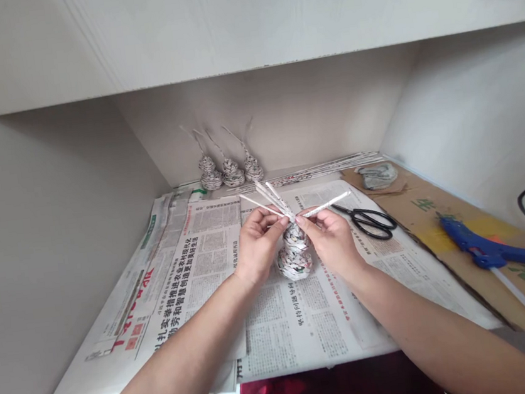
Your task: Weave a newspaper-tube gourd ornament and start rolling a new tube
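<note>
A gourd-shaped weave of rolled newspaper strips (295,261) stands on the newspaper between my hands, and several loose strip ends fan out from its top. My left hand (260,241) pinches a paper strip (261,205) at the neck, its thumb and fingers pressed together. On the other side, my right hand (329,235) grips a second paper strip (334,202) that points out to the right. Both thumbs nearly meet where the strips come together. Just beyond my right hand lies a pair of black scissors (373,222).
Three similar woven gourds (232,174) with thin stems stand at the back. Long paper strips (326,169) lie along the rear wall. At right, a blue glue gun (496,249) rests on cardboard (430,228) with a crumpled grey bundle (378,176). Newspaper sheets (194,262) cover the table.
</note>
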Available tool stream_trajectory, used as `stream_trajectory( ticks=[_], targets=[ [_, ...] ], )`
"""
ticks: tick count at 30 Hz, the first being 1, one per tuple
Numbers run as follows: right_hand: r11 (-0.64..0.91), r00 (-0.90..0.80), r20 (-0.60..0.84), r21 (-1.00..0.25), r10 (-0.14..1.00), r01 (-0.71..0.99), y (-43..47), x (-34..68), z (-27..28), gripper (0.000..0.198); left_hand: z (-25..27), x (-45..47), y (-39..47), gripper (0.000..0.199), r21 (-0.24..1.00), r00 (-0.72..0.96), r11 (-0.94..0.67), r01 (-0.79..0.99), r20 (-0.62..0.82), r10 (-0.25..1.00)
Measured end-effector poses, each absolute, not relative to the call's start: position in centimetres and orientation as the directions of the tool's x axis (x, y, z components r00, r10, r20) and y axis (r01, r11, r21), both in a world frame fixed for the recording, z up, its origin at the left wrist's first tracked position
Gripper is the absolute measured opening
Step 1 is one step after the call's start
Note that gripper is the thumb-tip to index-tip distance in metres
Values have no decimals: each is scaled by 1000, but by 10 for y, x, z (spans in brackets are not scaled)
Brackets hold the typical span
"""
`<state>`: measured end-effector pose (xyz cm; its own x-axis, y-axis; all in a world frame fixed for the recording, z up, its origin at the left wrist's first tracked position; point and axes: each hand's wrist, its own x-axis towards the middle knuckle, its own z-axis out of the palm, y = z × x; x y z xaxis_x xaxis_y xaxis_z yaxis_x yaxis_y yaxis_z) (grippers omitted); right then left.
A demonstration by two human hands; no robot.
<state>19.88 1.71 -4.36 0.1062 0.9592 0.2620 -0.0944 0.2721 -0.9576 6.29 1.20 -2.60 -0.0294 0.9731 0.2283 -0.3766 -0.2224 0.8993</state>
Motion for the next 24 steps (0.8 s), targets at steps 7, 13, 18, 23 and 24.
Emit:
stream_trajectory(
  ticks=[7, 13, 18, 23, 24],
  targets=[
    [288, 168, 277, -956, 946, -48, 17, 199, -44, 23, -20, 60, 12, 23, 921, -213, -276, -276, 222, 951],
    [304, 159, 299, -953, 941, -6, 12, 197, -38, 21, -20, 56, 13, 27, 937, -101, -264, -230, 247, 964],
    [331, 165, 330, -943, 930, 21, 10, 197, -36, 20, -21, 57, 10, 19, 952, -41, -297, -76, 295, 955],
    [342, 170, 342, -939, 924, 31, 9, 196, -35, 19, -26, 62, 7, 15, 930, -90, -346, -126, 337, 937],
    [344, 173, 344, -939, 923, 31, 9, 196, -35, 19, -27, 63, 7, 14, 924, -103, -348, -159, 335, 936]
  ],
)
